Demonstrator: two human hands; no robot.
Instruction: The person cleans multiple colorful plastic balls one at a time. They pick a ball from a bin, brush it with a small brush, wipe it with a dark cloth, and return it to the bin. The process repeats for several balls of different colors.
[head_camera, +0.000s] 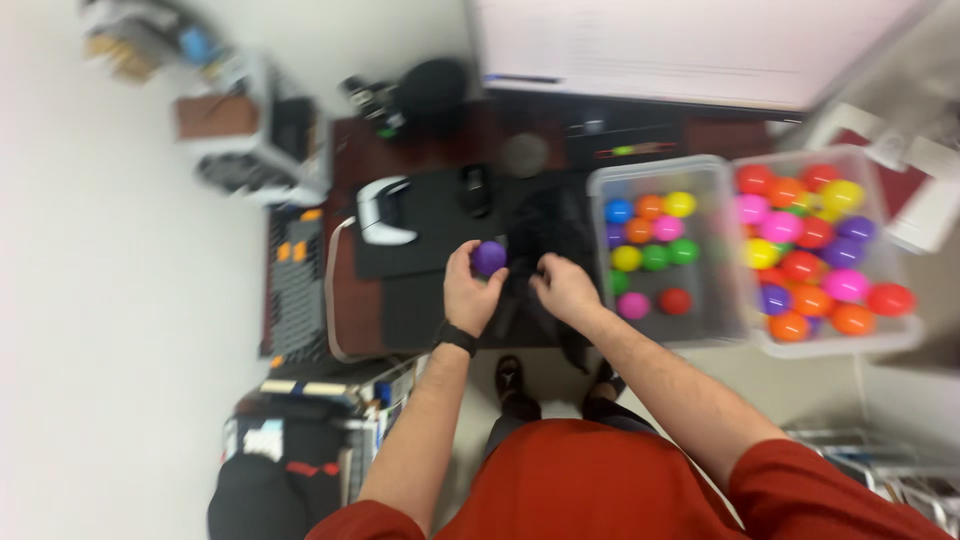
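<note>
- The left hand (470, 290) holds a purple ball (489, 257) at its fingertips, the grip pinching the ball from below and from the side, above the dark surface (400, 160).
- A black band (455, 337) circles the left wrist.
- The right hand (565, 287) rests just beside the left, its fingers curled into a black bag (545, 225) that lies on the surface; the picture is too blurred to tell whether this grip is closed on the fabric or only touching it.
- The ball sits between the two hands, closer to the left, touching the edge of the bag.
- To the right of the hands stands a clear bin (700, 175) with a scatter of coloured balls (650, 250) in blue, orange, yellow, pink, green and red.
- Touching it on the far right is a second clear bin (900, 340), filled much fuller with balls (810, 250) of the same colours.
- A white game controller (383, 212) lies on a black mat (430, 240), to the left of the hands.
- A small dark device (474, 189) lies near it on the mat.
- A bright screen (680, 45) stands at the back of the surface.
- The person wears a red top (590, 480), and dark shoes (510, 380) show below the surface edge.
</note>
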